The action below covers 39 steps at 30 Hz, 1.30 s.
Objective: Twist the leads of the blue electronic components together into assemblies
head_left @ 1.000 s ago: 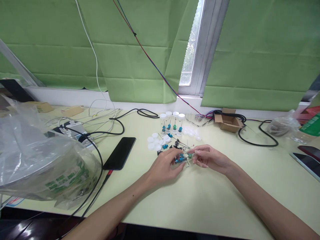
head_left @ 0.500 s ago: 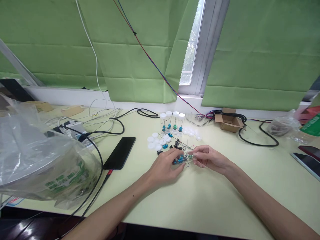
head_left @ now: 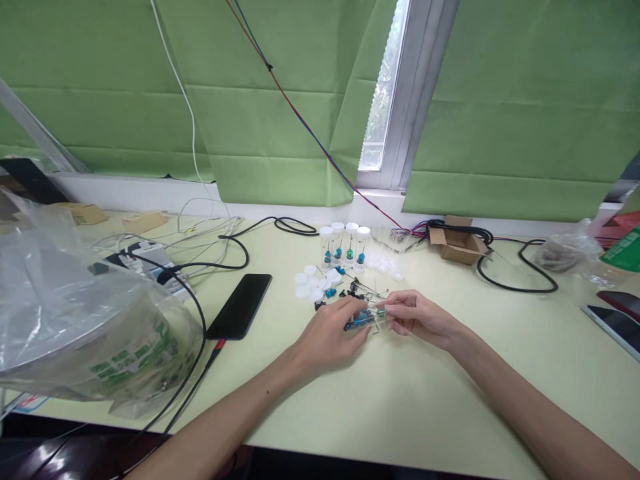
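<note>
— What's in the person's hands over there?

— A slim, clear tube, plastic by the look, with bright blue showing inside (head_left: pixel 357 321). It lies tilted just above the near edge of the scattered small black parts (head_left: pixel 355 287) on the pale yellow-green worktop (head_left: pixel 425 407).

— And the grip?

— The left hand (head_left: pixel 334 333) is half curled, fingers beyond the tube and thumb on the near side, clasping it. The right hand (head_left: pixel 417 317) has thumb and forefinger drawn together on its right end, other fingers loosely bent. A speck of green shows there; inside or outside the tube, I can't tell.

— Which step would you call that?

— Fine fitting at the tube's end, I'd judge. Four upright clear tubes with white caps (head_left: pixel 350 247) stand behind, and loose round white caps (head_left: pixel 309 283) lie to the left.

— What does the next move call for?

— A steady left hold, I'd think, and a light right pinch, lined up with the tube.
</note>
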Available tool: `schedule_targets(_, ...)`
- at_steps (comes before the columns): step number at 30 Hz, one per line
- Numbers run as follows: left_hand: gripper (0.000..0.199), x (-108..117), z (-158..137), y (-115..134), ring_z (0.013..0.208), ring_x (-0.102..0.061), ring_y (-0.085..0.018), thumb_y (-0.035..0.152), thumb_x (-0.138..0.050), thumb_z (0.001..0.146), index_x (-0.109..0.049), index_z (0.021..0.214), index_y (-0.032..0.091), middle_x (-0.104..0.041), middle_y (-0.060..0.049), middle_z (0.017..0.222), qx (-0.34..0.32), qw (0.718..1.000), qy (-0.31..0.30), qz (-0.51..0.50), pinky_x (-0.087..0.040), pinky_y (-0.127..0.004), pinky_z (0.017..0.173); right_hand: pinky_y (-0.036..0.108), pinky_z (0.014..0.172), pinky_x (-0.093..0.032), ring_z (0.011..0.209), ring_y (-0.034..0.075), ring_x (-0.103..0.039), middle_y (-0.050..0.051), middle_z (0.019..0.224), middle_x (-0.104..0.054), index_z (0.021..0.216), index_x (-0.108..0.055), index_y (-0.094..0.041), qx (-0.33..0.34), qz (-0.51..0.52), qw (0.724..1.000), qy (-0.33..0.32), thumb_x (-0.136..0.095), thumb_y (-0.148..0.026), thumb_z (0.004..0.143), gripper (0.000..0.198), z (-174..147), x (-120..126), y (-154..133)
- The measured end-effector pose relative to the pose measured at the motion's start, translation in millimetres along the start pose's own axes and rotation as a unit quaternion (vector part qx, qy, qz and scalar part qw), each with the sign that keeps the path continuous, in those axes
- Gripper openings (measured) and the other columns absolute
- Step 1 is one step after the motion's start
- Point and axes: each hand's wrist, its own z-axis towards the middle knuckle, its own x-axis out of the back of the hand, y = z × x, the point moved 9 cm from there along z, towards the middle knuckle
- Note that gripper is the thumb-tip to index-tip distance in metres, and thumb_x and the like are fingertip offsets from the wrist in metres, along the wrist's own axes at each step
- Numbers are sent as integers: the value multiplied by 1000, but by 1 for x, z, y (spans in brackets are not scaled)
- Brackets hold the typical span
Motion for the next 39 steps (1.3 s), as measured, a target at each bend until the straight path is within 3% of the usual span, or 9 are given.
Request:
schedule_targets(9,26,3,0,3,83,-61,-17,25,-59,87,-60,111,19,-66,-6,96,-15,1000,12,-3,-48,-29,72,19,49,-43,53,8,-57,6,71,-72,99,-75,-12,9,19,999,-48,-75,-26,82,22,-3,-6,-6)
schedule_targets(39,27,-5,-2,-3,78,-60,-17,22,-57,85,-59,111,20,-64,-4,94,-3,1000,-16,18,-47,-30,69,18,44,-37,48,6,-52,4,65,-69,89,-76,-12,4,-56,998,-11,-78,-28,79,19,1,5,2)
